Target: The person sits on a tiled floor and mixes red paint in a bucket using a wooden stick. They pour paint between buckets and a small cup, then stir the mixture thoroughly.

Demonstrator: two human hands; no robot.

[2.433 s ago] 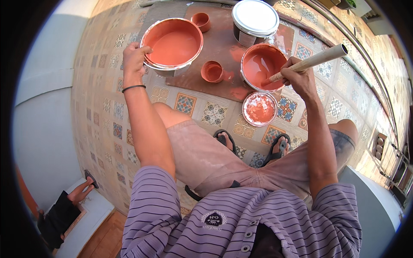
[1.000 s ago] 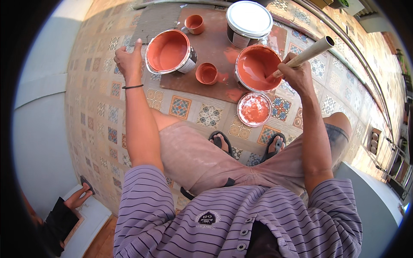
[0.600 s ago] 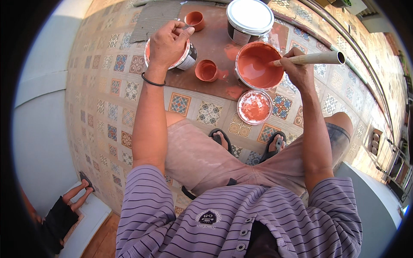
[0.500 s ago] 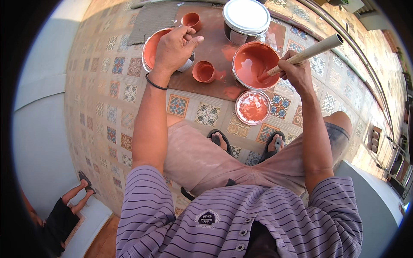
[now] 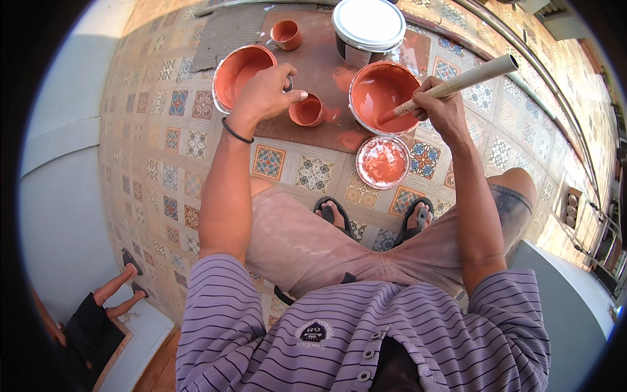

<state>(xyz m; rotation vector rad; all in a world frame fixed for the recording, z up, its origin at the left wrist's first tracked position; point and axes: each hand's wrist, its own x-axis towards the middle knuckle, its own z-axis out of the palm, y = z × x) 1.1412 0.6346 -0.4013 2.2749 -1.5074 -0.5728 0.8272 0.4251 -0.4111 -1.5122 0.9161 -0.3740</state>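
Left hand (image 5: 264,95) seemingly gripping paint bucket (image 5: 238,70) rim, right hand (image 5: 443,111) clasping stick (image 5: 457,83) in paint bowl (image 5: 382,95)

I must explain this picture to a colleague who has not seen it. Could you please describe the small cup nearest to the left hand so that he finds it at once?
Start at the brown mat on the patterned tile floor. Two paint-filled tins sit on it; between them stands the small cup, just beside the left hand. Unlike the similar cup farther away, it sits midway between the tins.
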